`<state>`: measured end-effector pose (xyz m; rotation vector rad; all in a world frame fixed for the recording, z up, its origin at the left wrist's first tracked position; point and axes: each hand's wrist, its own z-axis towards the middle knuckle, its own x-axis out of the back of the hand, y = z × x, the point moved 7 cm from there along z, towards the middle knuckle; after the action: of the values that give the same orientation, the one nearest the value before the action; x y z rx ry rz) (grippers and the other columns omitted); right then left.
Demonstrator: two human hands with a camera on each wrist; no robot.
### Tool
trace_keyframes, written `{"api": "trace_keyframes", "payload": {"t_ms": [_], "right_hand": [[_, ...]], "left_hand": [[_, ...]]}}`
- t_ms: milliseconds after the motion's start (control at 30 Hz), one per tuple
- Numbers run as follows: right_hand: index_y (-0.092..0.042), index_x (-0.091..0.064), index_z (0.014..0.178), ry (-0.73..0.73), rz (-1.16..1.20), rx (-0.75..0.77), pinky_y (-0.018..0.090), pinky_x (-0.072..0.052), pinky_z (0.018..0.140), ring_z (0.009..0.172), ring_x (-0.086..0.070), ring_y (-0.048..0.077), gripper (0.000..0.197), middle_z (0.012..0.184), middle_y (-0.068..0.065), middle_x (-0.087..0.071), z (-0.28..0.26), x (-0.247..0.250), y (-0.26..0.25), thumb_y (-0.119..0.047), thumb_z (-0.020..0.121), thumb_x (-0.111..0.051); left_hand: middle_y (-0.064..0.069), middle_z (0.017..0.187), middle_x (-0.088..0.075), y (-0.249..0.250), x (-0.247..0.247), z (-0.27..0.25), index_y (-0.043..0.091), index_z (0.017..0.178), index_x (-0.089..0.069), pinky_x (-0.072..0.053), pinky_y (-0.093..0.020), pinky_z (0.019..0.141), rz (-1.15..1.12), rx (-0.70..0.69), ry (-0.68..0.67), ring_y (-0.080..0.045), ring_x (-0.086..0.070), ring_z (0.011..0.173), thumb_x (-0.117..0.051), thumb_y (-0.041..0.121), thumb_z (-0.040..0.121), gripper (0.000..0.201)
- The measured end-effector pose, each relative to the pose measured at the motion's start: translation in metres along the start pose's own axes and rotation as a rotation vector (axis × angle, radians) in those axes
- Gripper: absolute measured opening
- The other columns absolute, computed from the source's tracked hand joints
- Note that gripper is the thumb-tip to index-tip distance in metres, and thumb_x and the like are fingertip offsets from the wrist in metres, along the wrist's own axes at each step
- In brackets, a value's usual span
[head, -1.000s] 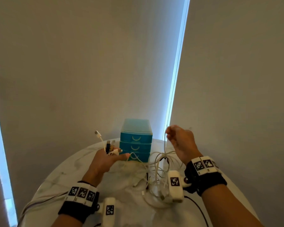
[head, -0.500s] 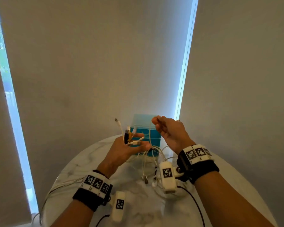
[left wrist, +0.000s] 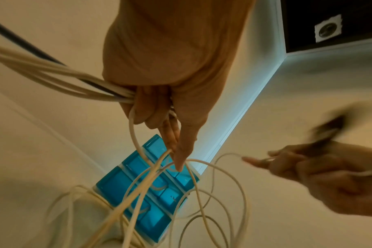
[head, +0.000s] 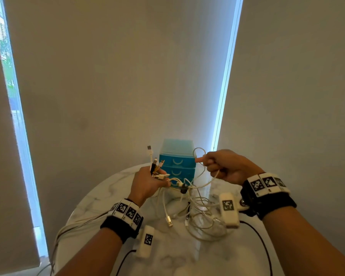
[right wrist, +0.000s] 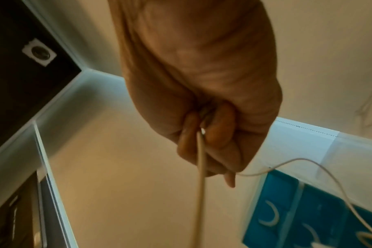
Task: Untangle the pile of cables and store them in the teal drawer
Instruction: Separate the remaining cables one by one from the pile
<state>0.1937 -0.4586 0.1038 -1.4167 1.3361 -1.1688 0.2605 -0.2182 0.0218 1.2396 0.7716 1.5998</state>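
L hand is raised above the marble surface, its grip clamped on a bunch of cable ends w/ plugs sticking up past the fingers (one white USB plug highest). Center: teal drawer unit at the surface's far edge, all three drawers shut, contents not visible. The tangle of white cables hangs from both hands and pools on the surface in front of the unit. R hand, grip curled tight round one white cable, is level w/ the top drawer.
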Motion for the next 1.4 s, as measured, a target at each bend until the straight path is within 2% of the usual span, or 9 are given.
{"api": "trace_keyframes", "payload": {"t_ms": [200, 333, 467, 600, 733, 800, 933, 1167, 1400], "right_hand": [[-0.014, -0.081, 0.103, 0.209, -0.505, 0.092, 0.023, -0.037, 0.051, 0.055, -0.05, 0.011, 0.016, 0.075, 0.002, -0.064, -0.027, 0.045, -0.032, -0.029, 0.099, -0.075], [-0.012, -0.08, 0.111, 0.377, -0.654, 0.135, 0.026, -0.043, 0.052, 0.064, -0.054, 0.017, 0.019, 0.089, 0.009, -0.069, -0.017, 0.075, -0.034, -0.025, 0.101, -0.071], [0.005, -0.077, 0.1, 0.522, -0.676, 0.174, 0.034, -0.058, 0.062, 0.065, -0.074, 0.029, 0.021, 0.073, 0.014, -0.076, -0.006, 0.092, -0.028, -0.011, 0.097, -0.063], [0.01, -0.074, 0.086, 0.606, -0.623, 0.111, 0.038, -0.067, 0.073, 0.072, -0.08, 0.033, 0.024, 0.068, 0.015, -0.077, -0.007, 0.111, -0.016, -0.002, 0.091, -0.054], [0.002, -0.063, 0.103, 0.606, -0.902, 0.077, 0.032, -0.061, 0.066, 0.074, -0.075, 0.028, 0.011, 0.096, 0.014, -0.075, 0.01, 0.063, -0.034, -0.007, 0.097, -0.062], [-0.001, -0.059, 0.128, 0.461, -1.016, 0.349, 0.035, -0.058, 0.087, 0.104, -0.072, 0.031, 0.027, 0.124, 0.016, -0.069, 0.033, -0.009, -0.075, -0.01, 0.103, -0.057], [-0.018, -0.03, 0.165, -0.186, -0.599, 0.762, 0.035, -0.049, 0.115, 0.137, -0.06, 0.018, 0.067, 0.151, 0.002, -0.06, 0.029, -0.157, -0.123, 0.007, 0.104, -0.043], [-0.014, -0.078, 0.11, -0.069, -0.437, 0.712, 0.028, -0.064, 0.081, 0.092, -0.079, 0.012, 0.033, 0.102, -0.002, -0.081, 0.021, -0.121, -0.046, 0.0, 0.108, -0.048], [-0.02, -0.077, 0.12, 0.046, 0.015, 0.482, 0.027, -0.063, 0.081, 0.108, -0.075, 0.018, 0.019, 0.117, -0.001, -0.079, 0.017, -0.065, 0.05, -0.019, 0.102, -0.071]], "left_hand": [[0.001, 0.091, -0.082, -0.012, -0.008, -0.001, 0.014, 0.099, -0.08, -0.062, -0.042, 0.093, 0.0, 0.104, -0.22, -0.019, -0.077, 0.094, -0.104, 0.028, 0.063, 0.045], [0.002, 0.094, -0.076, -0.007, -0.003, -0.002, 0.026, 0.101, -0.072, -0.053, -0.03, 0.067, 0.192, 0.192, -0.347, -0.017, -0.069, 0.09, -0.085, 0.068, 0.076, 0.05], [0.005, 0.063, -0.057, 0.008, 0.027, 0.009, 0.009, 0.094, -0.074, -0.039, -0.026, 0.052, 0.1, 0.161, -0.139, -0.012, -0.048, 0.057, -0.074, 0.073, 0.082, 0.065], [0.003, 0.058, -0.044, 0.019, 0.075, 0.011, 0.02, 0.079, -0.061, -0.032, -0.029, 0.052, -0.28, 0.156, 0.159, -0.013, -0.038, 0.052, -0.072, 0.072, 0.087, 0.055], [0.005, 0.055, -0.039, 0.026, 0.088, 0.001, 0.03, 0.063, -0.047, -0.026, -0.029, 0.048, -0.436, 0.111, 0.219, -0.012, -0.031, 0.047, -0.065, 0.076, 0.089, 0.057], [0.005, 0.057, -0.038, 0.027, 0.083, -0.006, 0.03, 0.058, -0.046, -0.026, -0.03, 0.05, -0.466, 0.095, 0.236, -0.012, -0.031, 0.048, -0.062, 0.079, 0.089, 0.06], [0.007, 0.055, -0.037, 0.028, 0.085, -0.018, 0.029, 0.048, -0.045, -0.028, -0.03, 0.051, -0.548, 0.091, 0.305, -0.012, -0.031, 0.049, -0.062, 0.077, 0.092, 0.067], [0.01, 0.068, -0.054, 0.022, 0.084, -0.021, 0.02, 0.085, -0.063, -0.04, -0.032, 0.063, -0.304, -0.046, 0.206, -0.013, -0.046, 0.065, -0.068, 0.023, 0.098, 0.014], [0.008, 0.09, -0.066, 0.021, 0.01, -0.022, 0.027, 0.098, -0.06, -0.05, -0.033, 0.076, 0.144, -0.08, -0.129, -0.01, -0.06, 0.081, -0.063, 0.023, 0.097, 0.005]]}}
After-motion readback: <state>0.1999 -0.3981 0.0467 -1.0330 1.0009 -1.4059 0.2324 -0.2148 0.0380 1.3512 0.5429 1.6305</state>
